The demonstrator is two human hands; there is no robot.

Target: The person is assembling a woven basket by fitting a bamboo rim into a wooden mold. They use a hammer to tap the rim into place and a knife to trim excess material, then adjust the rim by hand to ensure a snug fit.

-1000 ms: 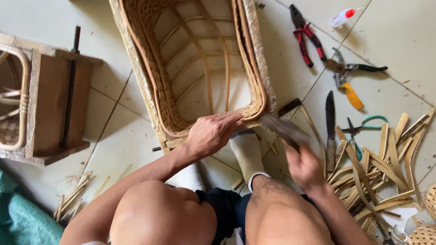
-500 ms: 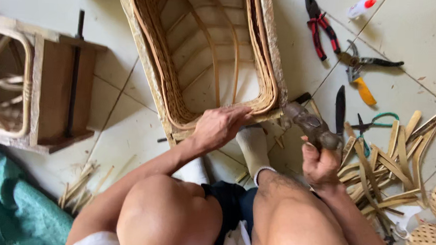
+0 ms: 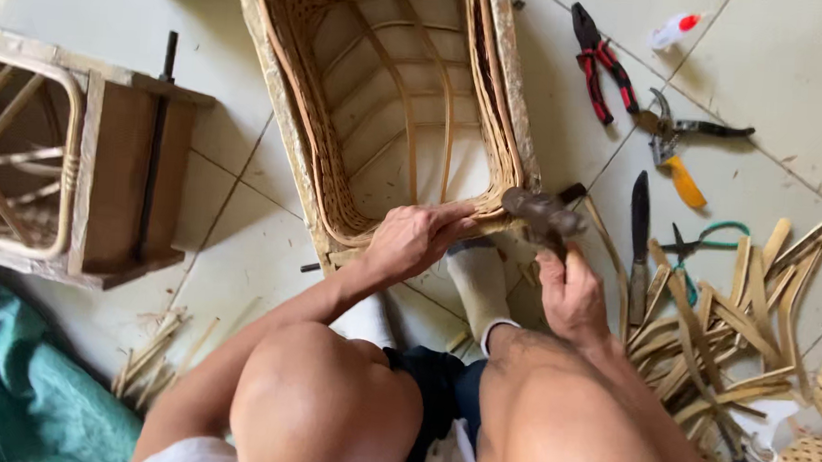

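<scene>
Knees are filling the near edge of the view, bare, with a white-socked foot [image 3: 477,283] reaching out between them across the pale tiled floor [image 3: 794,82]. The right hand [image 3: 572,296] is closing its fingers around the handle of a dark-headed hammer [image 3: 536,212], whose head is hovering just beside the near corner of the large rectangular woven rattan basket [image 3: 294,136]. The left hand [image 3: 415,239] is lying with fingers pressed together, flat on that same near rim, pinning it down. The basket is sitting on the floor directly ahead, open side up, its ribs showing inside.

It is probably light but stiff, with springy canes; holding it by the thick rim, as the left hand is doing, looks the surest grip. The thin weave would likely crack under a misplaced blow.

To the right, flat bamboo strips [image 3: 735,314] are lying in a loose heap, with a dark-bladed knife [image 3: 639,235] and green-handled scissors [image 3: 701,244] among them. Farther off, red-handled pliers [image 3: 600,63] and a yellow-handled tool [image 3: 681,170] are resting on the tiles. At the left, a wooden frame [image 3: 104,187] is standing above a teal cloth [image 3: 18,398].
</scene>
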